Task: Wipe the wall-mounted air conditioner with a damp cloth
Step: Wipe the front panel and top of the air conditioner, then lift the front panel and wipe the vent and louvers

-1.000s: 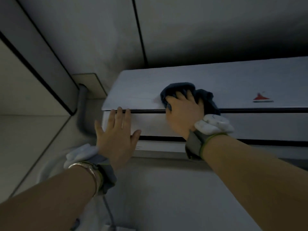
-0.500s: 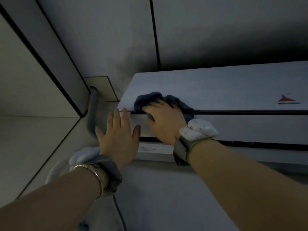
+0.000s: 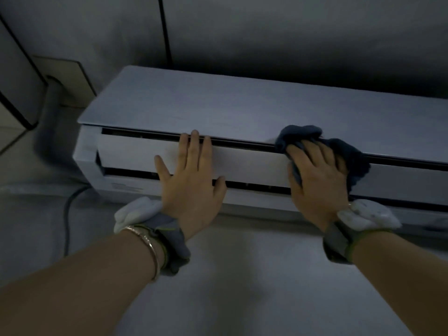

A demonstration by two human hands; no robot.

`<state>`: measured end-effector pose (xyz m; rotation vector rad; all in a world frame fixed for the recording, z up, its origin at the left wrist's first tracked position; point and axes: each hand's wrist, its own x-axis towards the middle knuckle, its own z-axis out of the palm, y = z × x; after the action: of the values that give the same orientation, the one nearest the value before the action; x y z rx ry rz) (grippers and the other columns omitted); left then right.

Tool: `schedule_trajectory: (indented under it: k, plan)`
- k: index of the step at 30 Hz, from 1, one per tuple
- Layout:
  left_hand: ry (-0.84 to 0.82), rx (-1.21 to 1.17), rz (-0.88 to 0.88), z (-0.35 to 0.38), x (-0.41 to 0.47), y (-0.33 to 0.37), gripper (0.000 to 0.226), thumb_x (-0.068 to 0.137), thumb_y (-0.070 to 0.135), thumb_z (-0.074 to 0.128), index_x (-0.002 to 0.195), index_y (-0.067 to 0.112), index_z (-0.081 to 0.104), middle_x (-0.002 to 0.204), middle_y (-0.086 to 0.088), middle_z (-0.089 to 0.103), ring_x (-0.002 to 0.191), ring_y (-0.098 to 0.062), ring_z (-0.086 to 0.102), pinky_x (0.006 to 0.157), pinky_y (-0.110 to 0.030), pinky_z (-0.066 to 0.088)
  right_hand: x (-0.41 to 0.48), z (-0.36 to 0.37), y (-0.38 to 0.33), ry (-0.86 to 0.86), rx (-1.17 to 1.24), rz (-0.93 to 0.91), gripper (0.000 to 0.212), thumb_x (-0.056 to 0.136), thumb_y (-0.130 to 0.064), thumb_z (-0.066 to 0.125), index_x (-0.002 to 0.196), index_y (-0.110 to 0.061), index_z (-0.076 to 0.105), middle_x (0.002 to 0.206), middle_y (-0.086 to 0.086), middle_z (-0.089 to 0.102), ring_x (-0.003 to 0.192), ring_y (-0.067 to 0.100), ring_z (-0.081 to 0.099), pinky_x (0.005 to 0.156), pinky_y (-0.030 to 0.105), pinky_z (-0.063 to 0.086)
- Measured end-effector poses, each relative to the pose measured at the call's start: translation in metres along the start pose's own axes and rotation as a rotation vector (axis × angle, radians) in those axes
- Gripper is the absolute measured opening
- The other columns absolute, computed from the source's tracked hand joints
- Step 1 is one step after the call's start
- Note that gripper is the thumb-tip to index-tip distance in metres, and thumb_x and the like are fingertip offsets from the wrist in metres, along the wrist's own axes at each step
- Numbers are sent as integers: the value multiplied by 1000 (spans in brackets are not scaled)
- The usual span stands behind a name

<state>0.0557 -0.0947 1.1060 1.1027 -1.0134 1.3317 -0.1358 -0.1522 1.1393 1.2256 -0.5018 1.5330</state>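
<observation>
The white wall-mounted air conditioner (image 3: 218, 105) stretches across the head view, seen from below in dim light. My left hand (image 3: 191, 173) lies flat with fingers spread on its front flap, fingertips at the dark slot above. My right hand (image 3: 317, 175) presses a dark blue cloth (image 3: 300, 134) against the front edge of the unit, to the right of the left hand. The cloth bunches above and to the right of the fingers; part of it is hidden under the palm.
A grey pipe (image 3: 49, 112) runs from a wall plate (image 3: 70, 76) down the left of the unit. A dark cable (image 3: 69, 214) hangs below its left end. Wall panels with dark seams (image 3: 164, 30) rise above. Plain wall lies below the unit.
The right hand slid the cloth left toward the unit's end, then back right along the front edge. My left hand moved right on the flap. The view has shifted left.
</observation>
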Motion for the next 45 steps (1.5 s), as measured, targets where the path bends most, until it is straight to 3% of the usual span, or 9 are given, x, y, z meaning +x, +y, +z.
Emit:
schedule_trajectory:
  k: [9, 11, 18, 23, 29, 32, 35, 38, 45]
  plan:
    - [-66, 32, -14, -6, -4, 44, 75, 91, 36, 43, 147, 11, 1, 159, -10, -2, 145, -22, -4, 110, -64, 8, -19, -42, 77, -92, 19, 365, 39, 87, -12, 48, 126, -9, 51, 133, 21, 51, 120, 43, 41, 99, 56, 33]
    - [-93, 62, 11, -8, -3, 52, 74, 91, 35, 42, 147, 12, 0, 158, -10, -5, 145, -22, -5, 110, -64, 8, -17, -47, 71, -127, 17, 361, 40, 86, -12, 49, 127, -10, 50, 133, 20, 50, 119, 42, 42, 97, 52, 36]
    - [-221, 115, 38, -11, -13, 82, 77, 92, 38, 42, 147, 14, -6, 158, -7, -12, 145, -20, -9, 112, -60, 9, 4, -42, 21, -313, 259, -2, 42, 87, -10, 44, 129, -12, 47, 137, 15, 45, 117, 39, 40, 97, 48, 39]
    - [-319, 147, -25, -17, -13, 96, 80, 91, 35, 45, 146, 12, -9, 157, -8, -16, 144, -23, -11, 112, -63, 10, -22, -59, 85, -252, 175, 279, 50, 81, 4, 44, 129, -10, 49, 136, 19, 47, 124, 39, 39, 106, 43, 34]
    - [-349, 99, -81, -27, -10, 111, 78, 90, 36, 45, 146, 14, -5, 157, -11, -11, 145, -25, -8, 111, -65, 9, -28, -100, 146, -321, 176, 742, 36, 89, 3, 36, 121, 0, 52, 124, 25, 54, 111, 42, 52, 89, 42, 45]
    - [-366, 60, -43, -33, -24, 126, 81, 90, 39, 45, 146, 16, -9, 156, -12, -16, 144, -26, -10, 110, -64, 7, -35, -113, 134, -270, 377, 752, 30, 88, 5, 36, 108, 1, 57, 96, 19, 54, 92, 29, 52, 79, 35, 41]
    - [-389, 39, 93, -42, -49, 150, 81, 89, 38, 47, 146, 18, -7, 157, -9, -14, 145, -24, -10, 111, -64, 7, -53, -123, 109, -382, 465, 724, 27, 85, 4, 40, 99, -12, 56, 92, 9, 50, 86, 21, 47, 73, 28, 35]
    - [-414, 47, 178, -53, -60, 162, 76, 91, 35, 44, 146, 19, -5, 158, -6, -12, 145, -21, -9, 111, -64, 5, -66, -133, 85, -469, 468, 713, 23, 81, 7, 41, 97, 2, 58, 86, 11, 52, 81, 23, 48, 67, 29, 37]
    - [-430, 118, 126, -68, -30, 146, 74, 90, 38, 45, 146, 17, 2, 158, -7, -5, 145, -23, -5, 112, -64, 8, -69, -144, 78, -335, 478, 783, 21, 85, 3, 41, 105, 0, 48, 85, 11, 47, 75, 25, 45, 64, 33, 39]
